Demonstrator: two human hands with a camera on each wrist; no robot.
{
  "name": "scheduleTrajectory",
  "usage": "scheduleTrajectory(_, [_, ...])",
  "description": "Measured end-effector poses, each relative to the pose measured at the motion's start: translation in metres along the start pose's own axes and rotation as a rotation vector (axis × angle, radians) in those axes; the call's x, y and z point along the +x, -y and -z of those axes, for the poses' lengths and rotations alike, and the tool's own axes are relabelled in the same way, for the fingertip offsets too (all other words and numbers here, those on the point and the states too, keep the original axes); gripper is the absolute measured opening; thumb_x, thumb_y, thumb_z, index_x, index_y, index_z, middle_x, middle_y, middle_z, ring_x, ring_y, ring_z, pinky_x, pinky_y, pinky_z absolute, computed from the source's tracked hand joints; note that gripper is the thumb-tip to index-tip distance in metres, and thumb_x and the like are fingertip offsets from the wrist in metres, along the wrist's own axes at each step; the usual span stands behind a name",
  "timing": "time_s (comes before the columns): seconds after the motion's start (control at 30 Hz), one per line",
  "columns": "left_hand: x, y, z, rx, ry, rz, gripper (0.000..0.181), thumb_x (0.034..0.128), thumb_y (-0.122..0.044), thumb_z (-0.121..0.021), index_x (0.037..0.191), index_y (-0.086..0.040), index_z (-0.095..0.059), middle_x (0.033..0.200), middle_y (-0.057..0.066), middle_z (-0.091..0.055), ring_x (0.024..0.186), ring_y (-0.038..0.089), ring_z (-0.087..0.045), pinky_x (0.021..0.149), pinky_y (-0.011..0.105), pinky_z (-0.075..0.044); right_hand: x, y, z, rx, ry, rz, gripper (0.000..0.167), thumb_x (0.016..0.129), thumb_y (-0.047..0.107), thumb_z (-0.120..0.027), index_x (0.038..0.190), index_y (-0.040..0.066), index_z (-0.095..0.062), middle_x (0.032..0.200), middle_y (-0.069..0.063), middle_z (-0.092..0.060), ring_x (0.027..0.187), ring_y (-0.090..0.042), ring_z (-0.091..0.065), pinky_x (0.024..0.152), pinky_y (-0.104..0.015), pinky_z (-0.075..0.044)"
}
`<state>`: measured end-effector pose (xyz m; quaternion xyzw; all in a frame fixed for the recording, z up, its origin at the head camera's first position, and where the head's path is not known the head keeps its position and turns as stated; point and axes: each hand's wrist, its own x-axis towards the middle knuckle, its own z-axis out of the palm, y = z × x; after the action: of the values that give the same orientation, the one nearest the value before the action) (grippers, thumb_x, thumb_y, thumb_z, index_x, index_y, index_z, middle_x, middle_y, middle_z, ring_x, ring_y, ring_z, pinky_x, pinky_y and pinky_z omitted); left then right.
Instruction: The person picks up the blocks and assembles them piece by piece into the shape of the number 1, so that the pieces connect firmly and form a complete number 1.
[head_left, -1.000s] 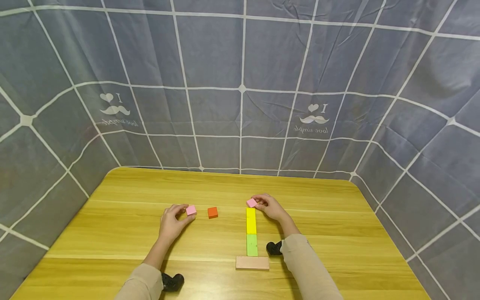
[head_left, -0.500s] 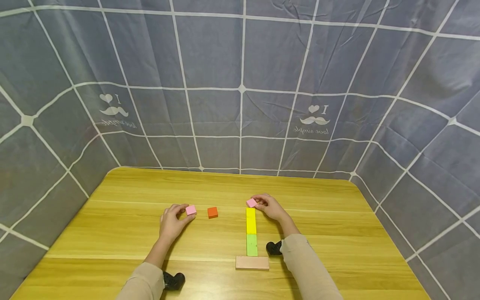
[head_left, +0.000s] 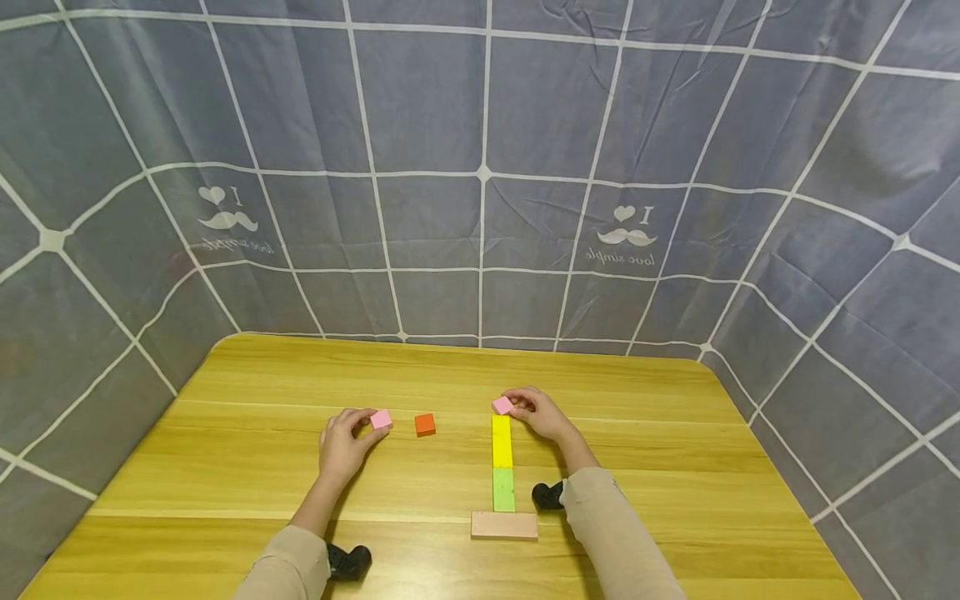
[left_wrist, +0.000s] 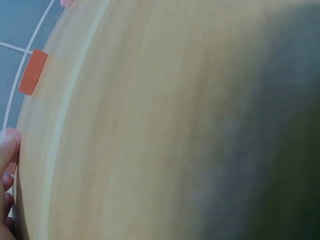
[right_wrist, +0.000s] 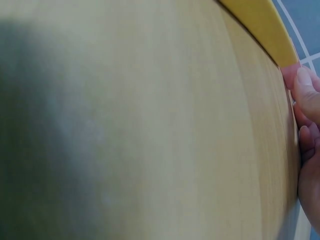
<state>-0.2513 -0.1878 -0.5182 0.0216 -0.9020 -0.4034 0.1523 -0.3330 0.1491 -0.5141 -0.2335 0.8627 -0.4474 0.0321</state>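
Note:
In the head view my left hand [head_left: 342,446] pinches a pink block [head_left: 381,419] between thumb and fingers at the left of the table. Just right of it lies an orange-red block [head_left: 425,425], apart from the hand. My right hand [head_left: 542,414] pinches a second pink block [head_left: 502,406], turned slightly askew, at the far end of a yellow block [head_left: 502,442]. A light green block [head_left: 504,489] continues that line towards me, and a pale tan block [head_left: 504,526] lies crosswise at its near end. The left wrist view shows the orange-red block [left_wrist: 33,72] upright near the left edge.
All blocks lie on a wood-grain table [head_left: 420,542]. A grey curtain [head_left: 435,225] with white lines surrounds its back and sides. Black wrist devices [head_left: 349,563] stick out beside both beige sleeves [head_left: 622,533].
Almost nothing differs. The left hand and its pink block have shifted very slightly left; the right hand and the other blocks stay in place.

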Motion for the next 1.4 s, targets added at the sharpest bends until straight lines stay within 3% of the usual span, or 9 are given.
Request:
scheduleTrajectory(0.3, [-0.002, 0.0, -0.002, -0.07, -0.069, 0.01, 0.037, 0.0714, -0.02, -0.078, 0.102, -0.003, -0.067, 0.092, 0.011, -0.062, 0.087, 0.027, -0.049, 0.083, 0.042, -0.032, -0.001, 0.001, -0.002, -0.013, -0.009, -0.021, 0.029, 0.087, 0.003, -0.059, 0.115, -0.003, -0.059, 0.097, -0.013, -0.057, 0.08, -0.016, -0.048, 0.072, -0.026, -0.042])
scheduleTrajectory(0.53, [-0.001, -0.009, -0.008, -0.154, -0.126, -0.052, 0.035, 0.0668, -0.012, -0.081, 0.096, 0.001, -0.068, 0.084, 0.012, -0.062, 0.082, 0.026, -0.05, 0.071, 0.034, -0.038, -0.002, 0.001, -0.002, -0.022, 0.007, -0.009, 0.029, 0.089, 0.005, -0.056, 0.117, -0.003, -0.057, 0.101, -0.015, -0.057, 0.082, -0.017, -0.047, 0.073, -0.025, -0.041])
scheduleTrajectory(0.7, [0.001, -0.019, -0.016, -0.204, -0.129, -0.087, 0.034, 0.0654, -0.01, -0.081, 0.095, 0.001, -0.068, 0.082, 0.01, -0.061, 0.08, 0.023, -0.049, 0.068, 0.032, -0.04, -0.005, -0.001, -0.001, 0.005, 0.01, 0.059, 0.03, 0.091, 0.012, -0.055, 0.118, -0.001, -0.057, 0.1, -0.013, -0.057, 0.081, -0.02, -0.048, 0.072, -0.028, -0.042])
scheduleTrajectory(0.87, [0.004, -0.028, -0.025, -0.23, -0.126, -0.127, 0.033, 0.0641, -0.009, -0.082, 0.093, 0.001, -0.068, 0.079, 0.01, -0.061, 0.077, 0.024, -0.049, 0.068, 0.032, -0.039, 0.0, -0.02, -0.002, 0.066, 0.005, 0.14, 0.034, 0.09, 0.027, -0.057, 0.117, 0.006, -0.06, 0.098, -0.007, -0.058, 0.08, -0.018, -0.05, 0.071, -0.029, -0.044])
scheduleTrajectory(1.1, [0.005, -0.045, -0.037, -0.248, -0.094, -0.132, 0.032, 0.0648, -0.01, -0.082, 0.092, -0.001, -0.069, 0.079, 0.01, -0.059, 0.077, 0.024, -0.049, 0.067, 0.031, -0.039, 0.003, -0.022, -0.001, 0.07, -0.009, 0.112, 0.031, 0.089, 0.022, -0.059, 0.115, 0.006, -0.061, 0.097, -0.008, -0.058, 0.079, -0.018, -0.05, 0.071, -0.03, -0.043])
scheduleTrajectory(1.4, [0.009, -0.061, -0.053, -0.269, -0.087, -0.121, 0.032, 0.0643, -0.01, -0.082, 0.091, 0.0, -0.069, 0.077, 0.008, -0.059, 0.079, 0.023, -0.05, 0.066, 0.03, -0.042, -0.002, 0.006, 0.001, 0.006, -0.022, -0.009, 0.029, 0.087, 0.003, -0.059, 0.114, -0.007, -0.058, 0.098, -0.019, -0.057, 0.081, -0.024, -0.049, 0.071, -0.026, -0.04])
